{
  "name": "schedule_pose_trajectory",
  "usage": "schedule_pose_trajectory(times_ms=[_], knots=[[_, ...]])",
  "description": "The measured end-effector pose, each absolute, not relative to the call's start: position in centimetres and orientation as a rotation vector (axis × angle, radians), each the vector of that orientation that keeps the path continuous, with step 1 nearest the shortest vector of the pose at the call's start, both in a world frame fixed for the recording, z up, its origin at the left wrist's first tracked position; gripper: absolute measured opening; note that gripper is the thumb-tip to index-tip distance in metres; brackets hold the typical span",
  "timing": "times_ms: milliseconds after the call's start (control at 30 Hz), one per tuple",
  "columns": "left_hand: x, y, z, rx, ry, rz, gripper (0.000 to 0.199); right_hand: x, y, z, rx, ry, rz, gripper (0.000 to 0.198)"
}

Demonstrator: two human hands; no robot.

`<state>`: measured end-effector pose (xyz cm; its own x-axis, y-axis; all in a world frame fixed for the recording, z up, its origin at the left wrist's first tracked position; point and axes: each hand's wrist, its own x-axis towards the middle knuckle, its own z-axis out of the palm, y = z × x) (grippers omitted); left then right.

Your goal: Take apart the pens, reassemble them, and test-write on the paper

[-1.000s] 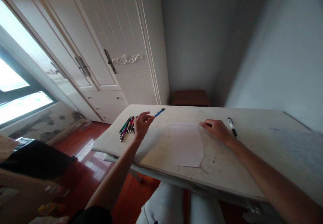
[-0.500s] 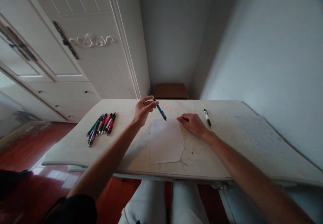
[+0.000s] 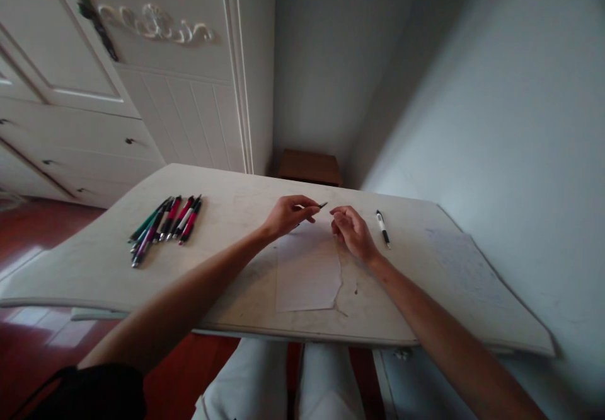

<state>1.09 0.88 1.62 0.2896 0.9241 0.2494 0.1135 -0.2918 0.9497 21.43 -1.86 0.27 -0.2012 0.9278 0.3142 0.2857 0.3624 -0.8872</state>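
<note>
My left hand point(image 3: 293, 214) is closed around a pen point(image 3: 323, 205), above the far end of a sheet of white paper point(image 3: 308, 275). The pen's tip points right, towards my other hand; most of its body is hidden by the fingers. My right hand point(image 3: 350, 232) hovers by the paper's top right corner, a small gap from the pen tip. Its fingers are loosely bent and apart, with nothing visible in them. The paper's right edge is torn and uneven.
Several coloured pens point(image 3: 165, 221) lie in a bunch on the left of the white table point(image 3: 227, 218). A white and black pen point(image 3: 383, 229) rests to the right. Beyond the table are a brown box-like piece point(image 3: 309, 166), a white wardrobe point(image 3: 189, 117) and a wall point(image 3: 496, 123).
My left hand has turned the blue pen from pointing down to nearly level and brought it towards my right hand. My right hand has lifted, its fingers loosened. The view has shifted.
</note>
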Motion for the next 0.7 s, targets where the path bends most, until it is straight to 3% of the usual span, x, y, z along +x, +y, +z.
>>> schedule_pose_trajectory(times_ms=[233, 700], knots=[[0.8, 0.9, 0.3, 2.172, 0.875, 1.153, 0.016, 20.5, -1.9, -0.4, -1.198, -1.668, 0.916, 0.053], [-0.4, 1.1, 0.8, 2.390, 0.982, 1.178, 0.023, 18.5, 0.3, 0.5, -1.251, -1.710, 0.670, 0.056]])
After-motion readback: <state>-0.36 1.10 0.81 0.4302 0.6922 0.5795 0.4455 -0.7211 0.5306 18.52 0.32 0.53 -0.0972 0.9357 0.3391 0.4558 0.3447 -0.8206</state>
